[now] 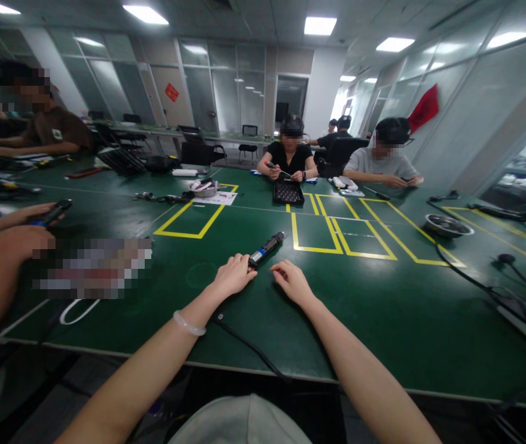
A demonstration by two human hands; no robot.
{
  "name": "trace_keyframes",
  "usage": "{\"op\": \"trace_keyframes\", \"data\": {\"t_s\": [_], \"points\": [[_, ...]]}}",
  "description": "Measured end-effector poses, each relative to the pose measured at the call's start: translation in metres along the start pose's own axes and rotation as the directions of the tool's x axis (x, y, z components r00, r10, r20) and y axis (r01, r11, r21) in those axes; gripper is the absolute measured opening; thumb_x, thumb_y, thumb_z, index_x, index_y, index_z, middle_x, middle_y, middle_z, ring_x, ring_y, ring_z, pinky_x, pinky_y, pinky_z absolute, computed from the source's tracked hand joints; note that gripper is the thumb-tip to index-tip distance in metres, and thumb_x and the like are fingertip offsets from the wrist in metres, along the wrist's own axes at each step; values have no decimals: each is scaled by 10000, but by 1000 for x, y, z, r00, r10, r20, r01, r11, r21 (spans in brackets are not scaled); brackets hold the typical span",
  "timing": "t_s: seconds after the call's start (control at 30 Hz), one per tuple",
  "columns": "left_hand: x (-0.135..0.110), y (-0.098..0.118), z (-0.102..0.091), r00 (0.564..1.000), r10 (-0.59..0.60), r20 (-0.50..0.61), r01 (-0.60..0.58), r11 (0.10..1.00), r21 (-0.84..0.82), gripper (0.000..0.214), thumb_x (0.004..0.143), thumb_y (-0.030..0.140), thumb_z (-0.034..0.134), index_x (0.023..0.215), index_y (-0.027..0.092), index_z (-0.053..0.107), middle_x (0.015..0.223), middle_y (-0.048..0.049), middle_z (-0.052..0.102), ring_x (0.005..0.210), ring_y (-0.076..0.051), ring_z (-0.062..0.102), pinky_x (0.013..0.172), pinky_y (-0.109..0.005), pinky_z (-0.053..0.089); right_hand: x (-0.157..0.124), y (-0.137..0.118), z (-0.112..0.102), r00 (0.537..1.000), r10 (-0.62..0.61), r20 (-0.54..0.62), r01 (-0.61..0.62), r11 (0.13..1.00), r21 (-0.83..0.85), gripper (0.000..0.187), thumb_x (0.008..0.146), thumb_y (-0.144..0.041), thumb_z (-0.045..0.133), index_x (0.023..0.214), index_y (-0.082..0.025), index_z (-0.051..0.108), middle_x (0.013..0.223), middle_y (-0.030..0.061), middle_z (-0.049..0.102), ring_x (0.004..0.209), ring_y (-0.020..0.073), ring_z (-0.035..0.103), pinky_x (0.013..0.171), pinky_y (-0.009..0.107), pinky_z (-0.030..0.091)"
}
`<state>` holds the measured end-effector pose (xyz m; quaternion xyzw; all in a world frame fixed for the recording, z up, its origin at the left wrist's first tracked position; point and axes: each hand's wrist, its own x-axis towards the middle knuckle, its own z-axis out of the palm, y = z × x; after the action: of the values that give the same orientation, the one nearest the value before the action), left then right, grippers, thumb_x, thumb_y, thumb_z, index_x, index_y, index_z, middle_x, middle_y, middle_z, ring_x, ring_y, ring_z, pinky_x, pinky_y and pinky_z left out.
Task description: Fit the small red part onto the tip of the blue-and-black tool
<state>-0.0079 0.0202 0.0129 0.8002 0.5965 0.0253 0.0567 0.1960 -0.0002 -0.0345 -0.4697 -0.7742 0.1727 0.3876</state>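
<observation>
On the green table, just ahead of me, lies a black and silver electric screwdriver [266,250] with a blue band, its tip pointing away to the right. My left hand [235,274] is closed over its rear end, palm down. The white bracelet [189,323] sits on my left wrist. My right hand [294,282] rests a little to the right of the screwdriver, apart from it, with loosely bent fingers and nothing visible in them. A black cable [251,348] runs from under my left wrist towards the table's near edge.
Yellow tape outlines [318,250] mark the table [373,320]. A co-worker's hand [22,237] at left holds a similar tool. Across sit people, one behind a black tray [288,192]. At right are a metal bowl [449,226] and cables [475,280].
</observation>
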Motion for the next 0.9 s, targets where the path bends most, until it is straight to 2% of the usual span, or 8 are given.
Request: {"op": "trace_keyframes", "data": {"t_s": [0.3,0.53,0.7,0.9], "points": [[3,-81,0,977,-211,-23,211,977,33,522,884,547,354,1250,194,472,1261,-162,513,1129,-315,519,849,-437,471,0,3,1,1000,9,26,-9,1000,-11,144,893,-185,517,916,-201,658,860,20,580,699,128,538,688,253,418],[2,-136,-3,922,-378,-86,383,922,52,558,882,562,350,1239,162,500,1225,-187,536,1106,-339,539,858,-433,458,0,3,2,999,9,35,-9,1000,-7,143,894,-190,524,903,-198,666,841,19,577,680,125,525,664,248,407],[-2,-152,-4,881,-433,-188,456,885,98,584,888,575,337,1228,141,532,1202,-206,553,1064,-353,554,843,-441,449,1,4,2,999,4,38,-4,1000,-8,143,892,-189,526,902,-196,668,838,18,578,675,123,522,660,249,405],[-9,-147,-4,862,-363,-354,431,892,135,521,881,519,432,1253,160,497,1231,-172,528,1070,-323,538,854,-407,437,0,3,1,999,9,45,-9,1000,-9,146,894,-192,521,907,-193,666,859,21,576,677,121,527,665,251,408]]}}
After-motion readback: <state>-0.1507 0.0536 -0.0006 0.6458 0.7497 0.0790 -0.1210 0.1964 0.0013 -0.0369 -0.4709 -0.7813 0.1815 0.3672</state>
